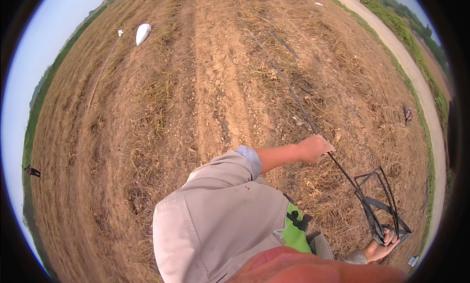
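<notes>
Field [218, 87] bears a long dark line [299, 102] leading to a black frame [379, 204], gripped by the right hand [379, 248]; the left hand [314, 148] is closed around the line. Winding seems in hand, the next turn needing even tension.
</notes>
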A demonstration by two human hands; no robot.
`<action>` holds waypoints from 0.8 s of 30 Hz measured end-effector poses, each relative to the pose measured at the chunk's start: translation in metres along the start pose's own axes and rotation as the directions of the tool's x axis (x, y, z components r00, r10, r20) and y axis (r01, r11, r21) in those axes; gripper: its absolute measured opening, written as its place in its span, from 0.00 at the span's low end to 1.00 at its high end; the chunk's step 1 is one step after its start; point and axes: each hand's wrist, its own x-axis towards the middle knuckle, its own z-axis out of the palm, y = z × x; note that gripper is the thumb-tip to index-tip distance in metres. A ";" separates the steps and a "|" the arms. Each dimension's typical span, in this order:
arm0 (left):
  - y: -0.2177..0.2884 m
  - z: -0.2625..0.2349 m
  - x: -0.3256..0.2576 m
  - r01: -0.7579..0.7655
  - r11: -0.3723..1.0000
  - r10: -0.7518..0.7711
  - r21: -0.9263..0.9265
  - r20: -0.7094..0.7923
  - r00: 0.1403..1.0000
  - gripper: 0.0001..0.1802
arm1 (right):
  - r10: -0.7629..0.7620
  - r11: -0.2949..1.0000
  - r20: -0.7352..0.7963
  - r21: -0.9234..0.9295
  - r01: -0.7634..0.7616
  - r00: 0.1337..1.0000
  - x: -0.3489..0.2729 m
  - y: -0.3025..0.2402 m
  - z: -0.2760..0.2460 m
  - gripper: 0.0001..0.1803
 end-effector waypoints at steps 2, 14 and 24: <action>-0.012 0.001 0.002 -0.017 0.997 0.004 0.081 0.151 0.989 0.12 | -0.213 0.966 -0.105 -0.169 0.193 0.971 -0.007 -0.069 -0.022 0.17; -0.052 -0.064 -0.063 0.565 0.723 -0.669 0.398 0.198 0.716 0.25 | -0.673 0.586 -0.590 -0.793 -0.166 0.446 0.012 -0.106 -0.082 0.19; 0.065 -0.030 0.004 0.753 0.658 -0.748 -0.018 -0.135 0.650 0.19 | 0.402 0.550 -0.266 -0.695 -0.463 0.876 0.013 0.316 0.005 0.15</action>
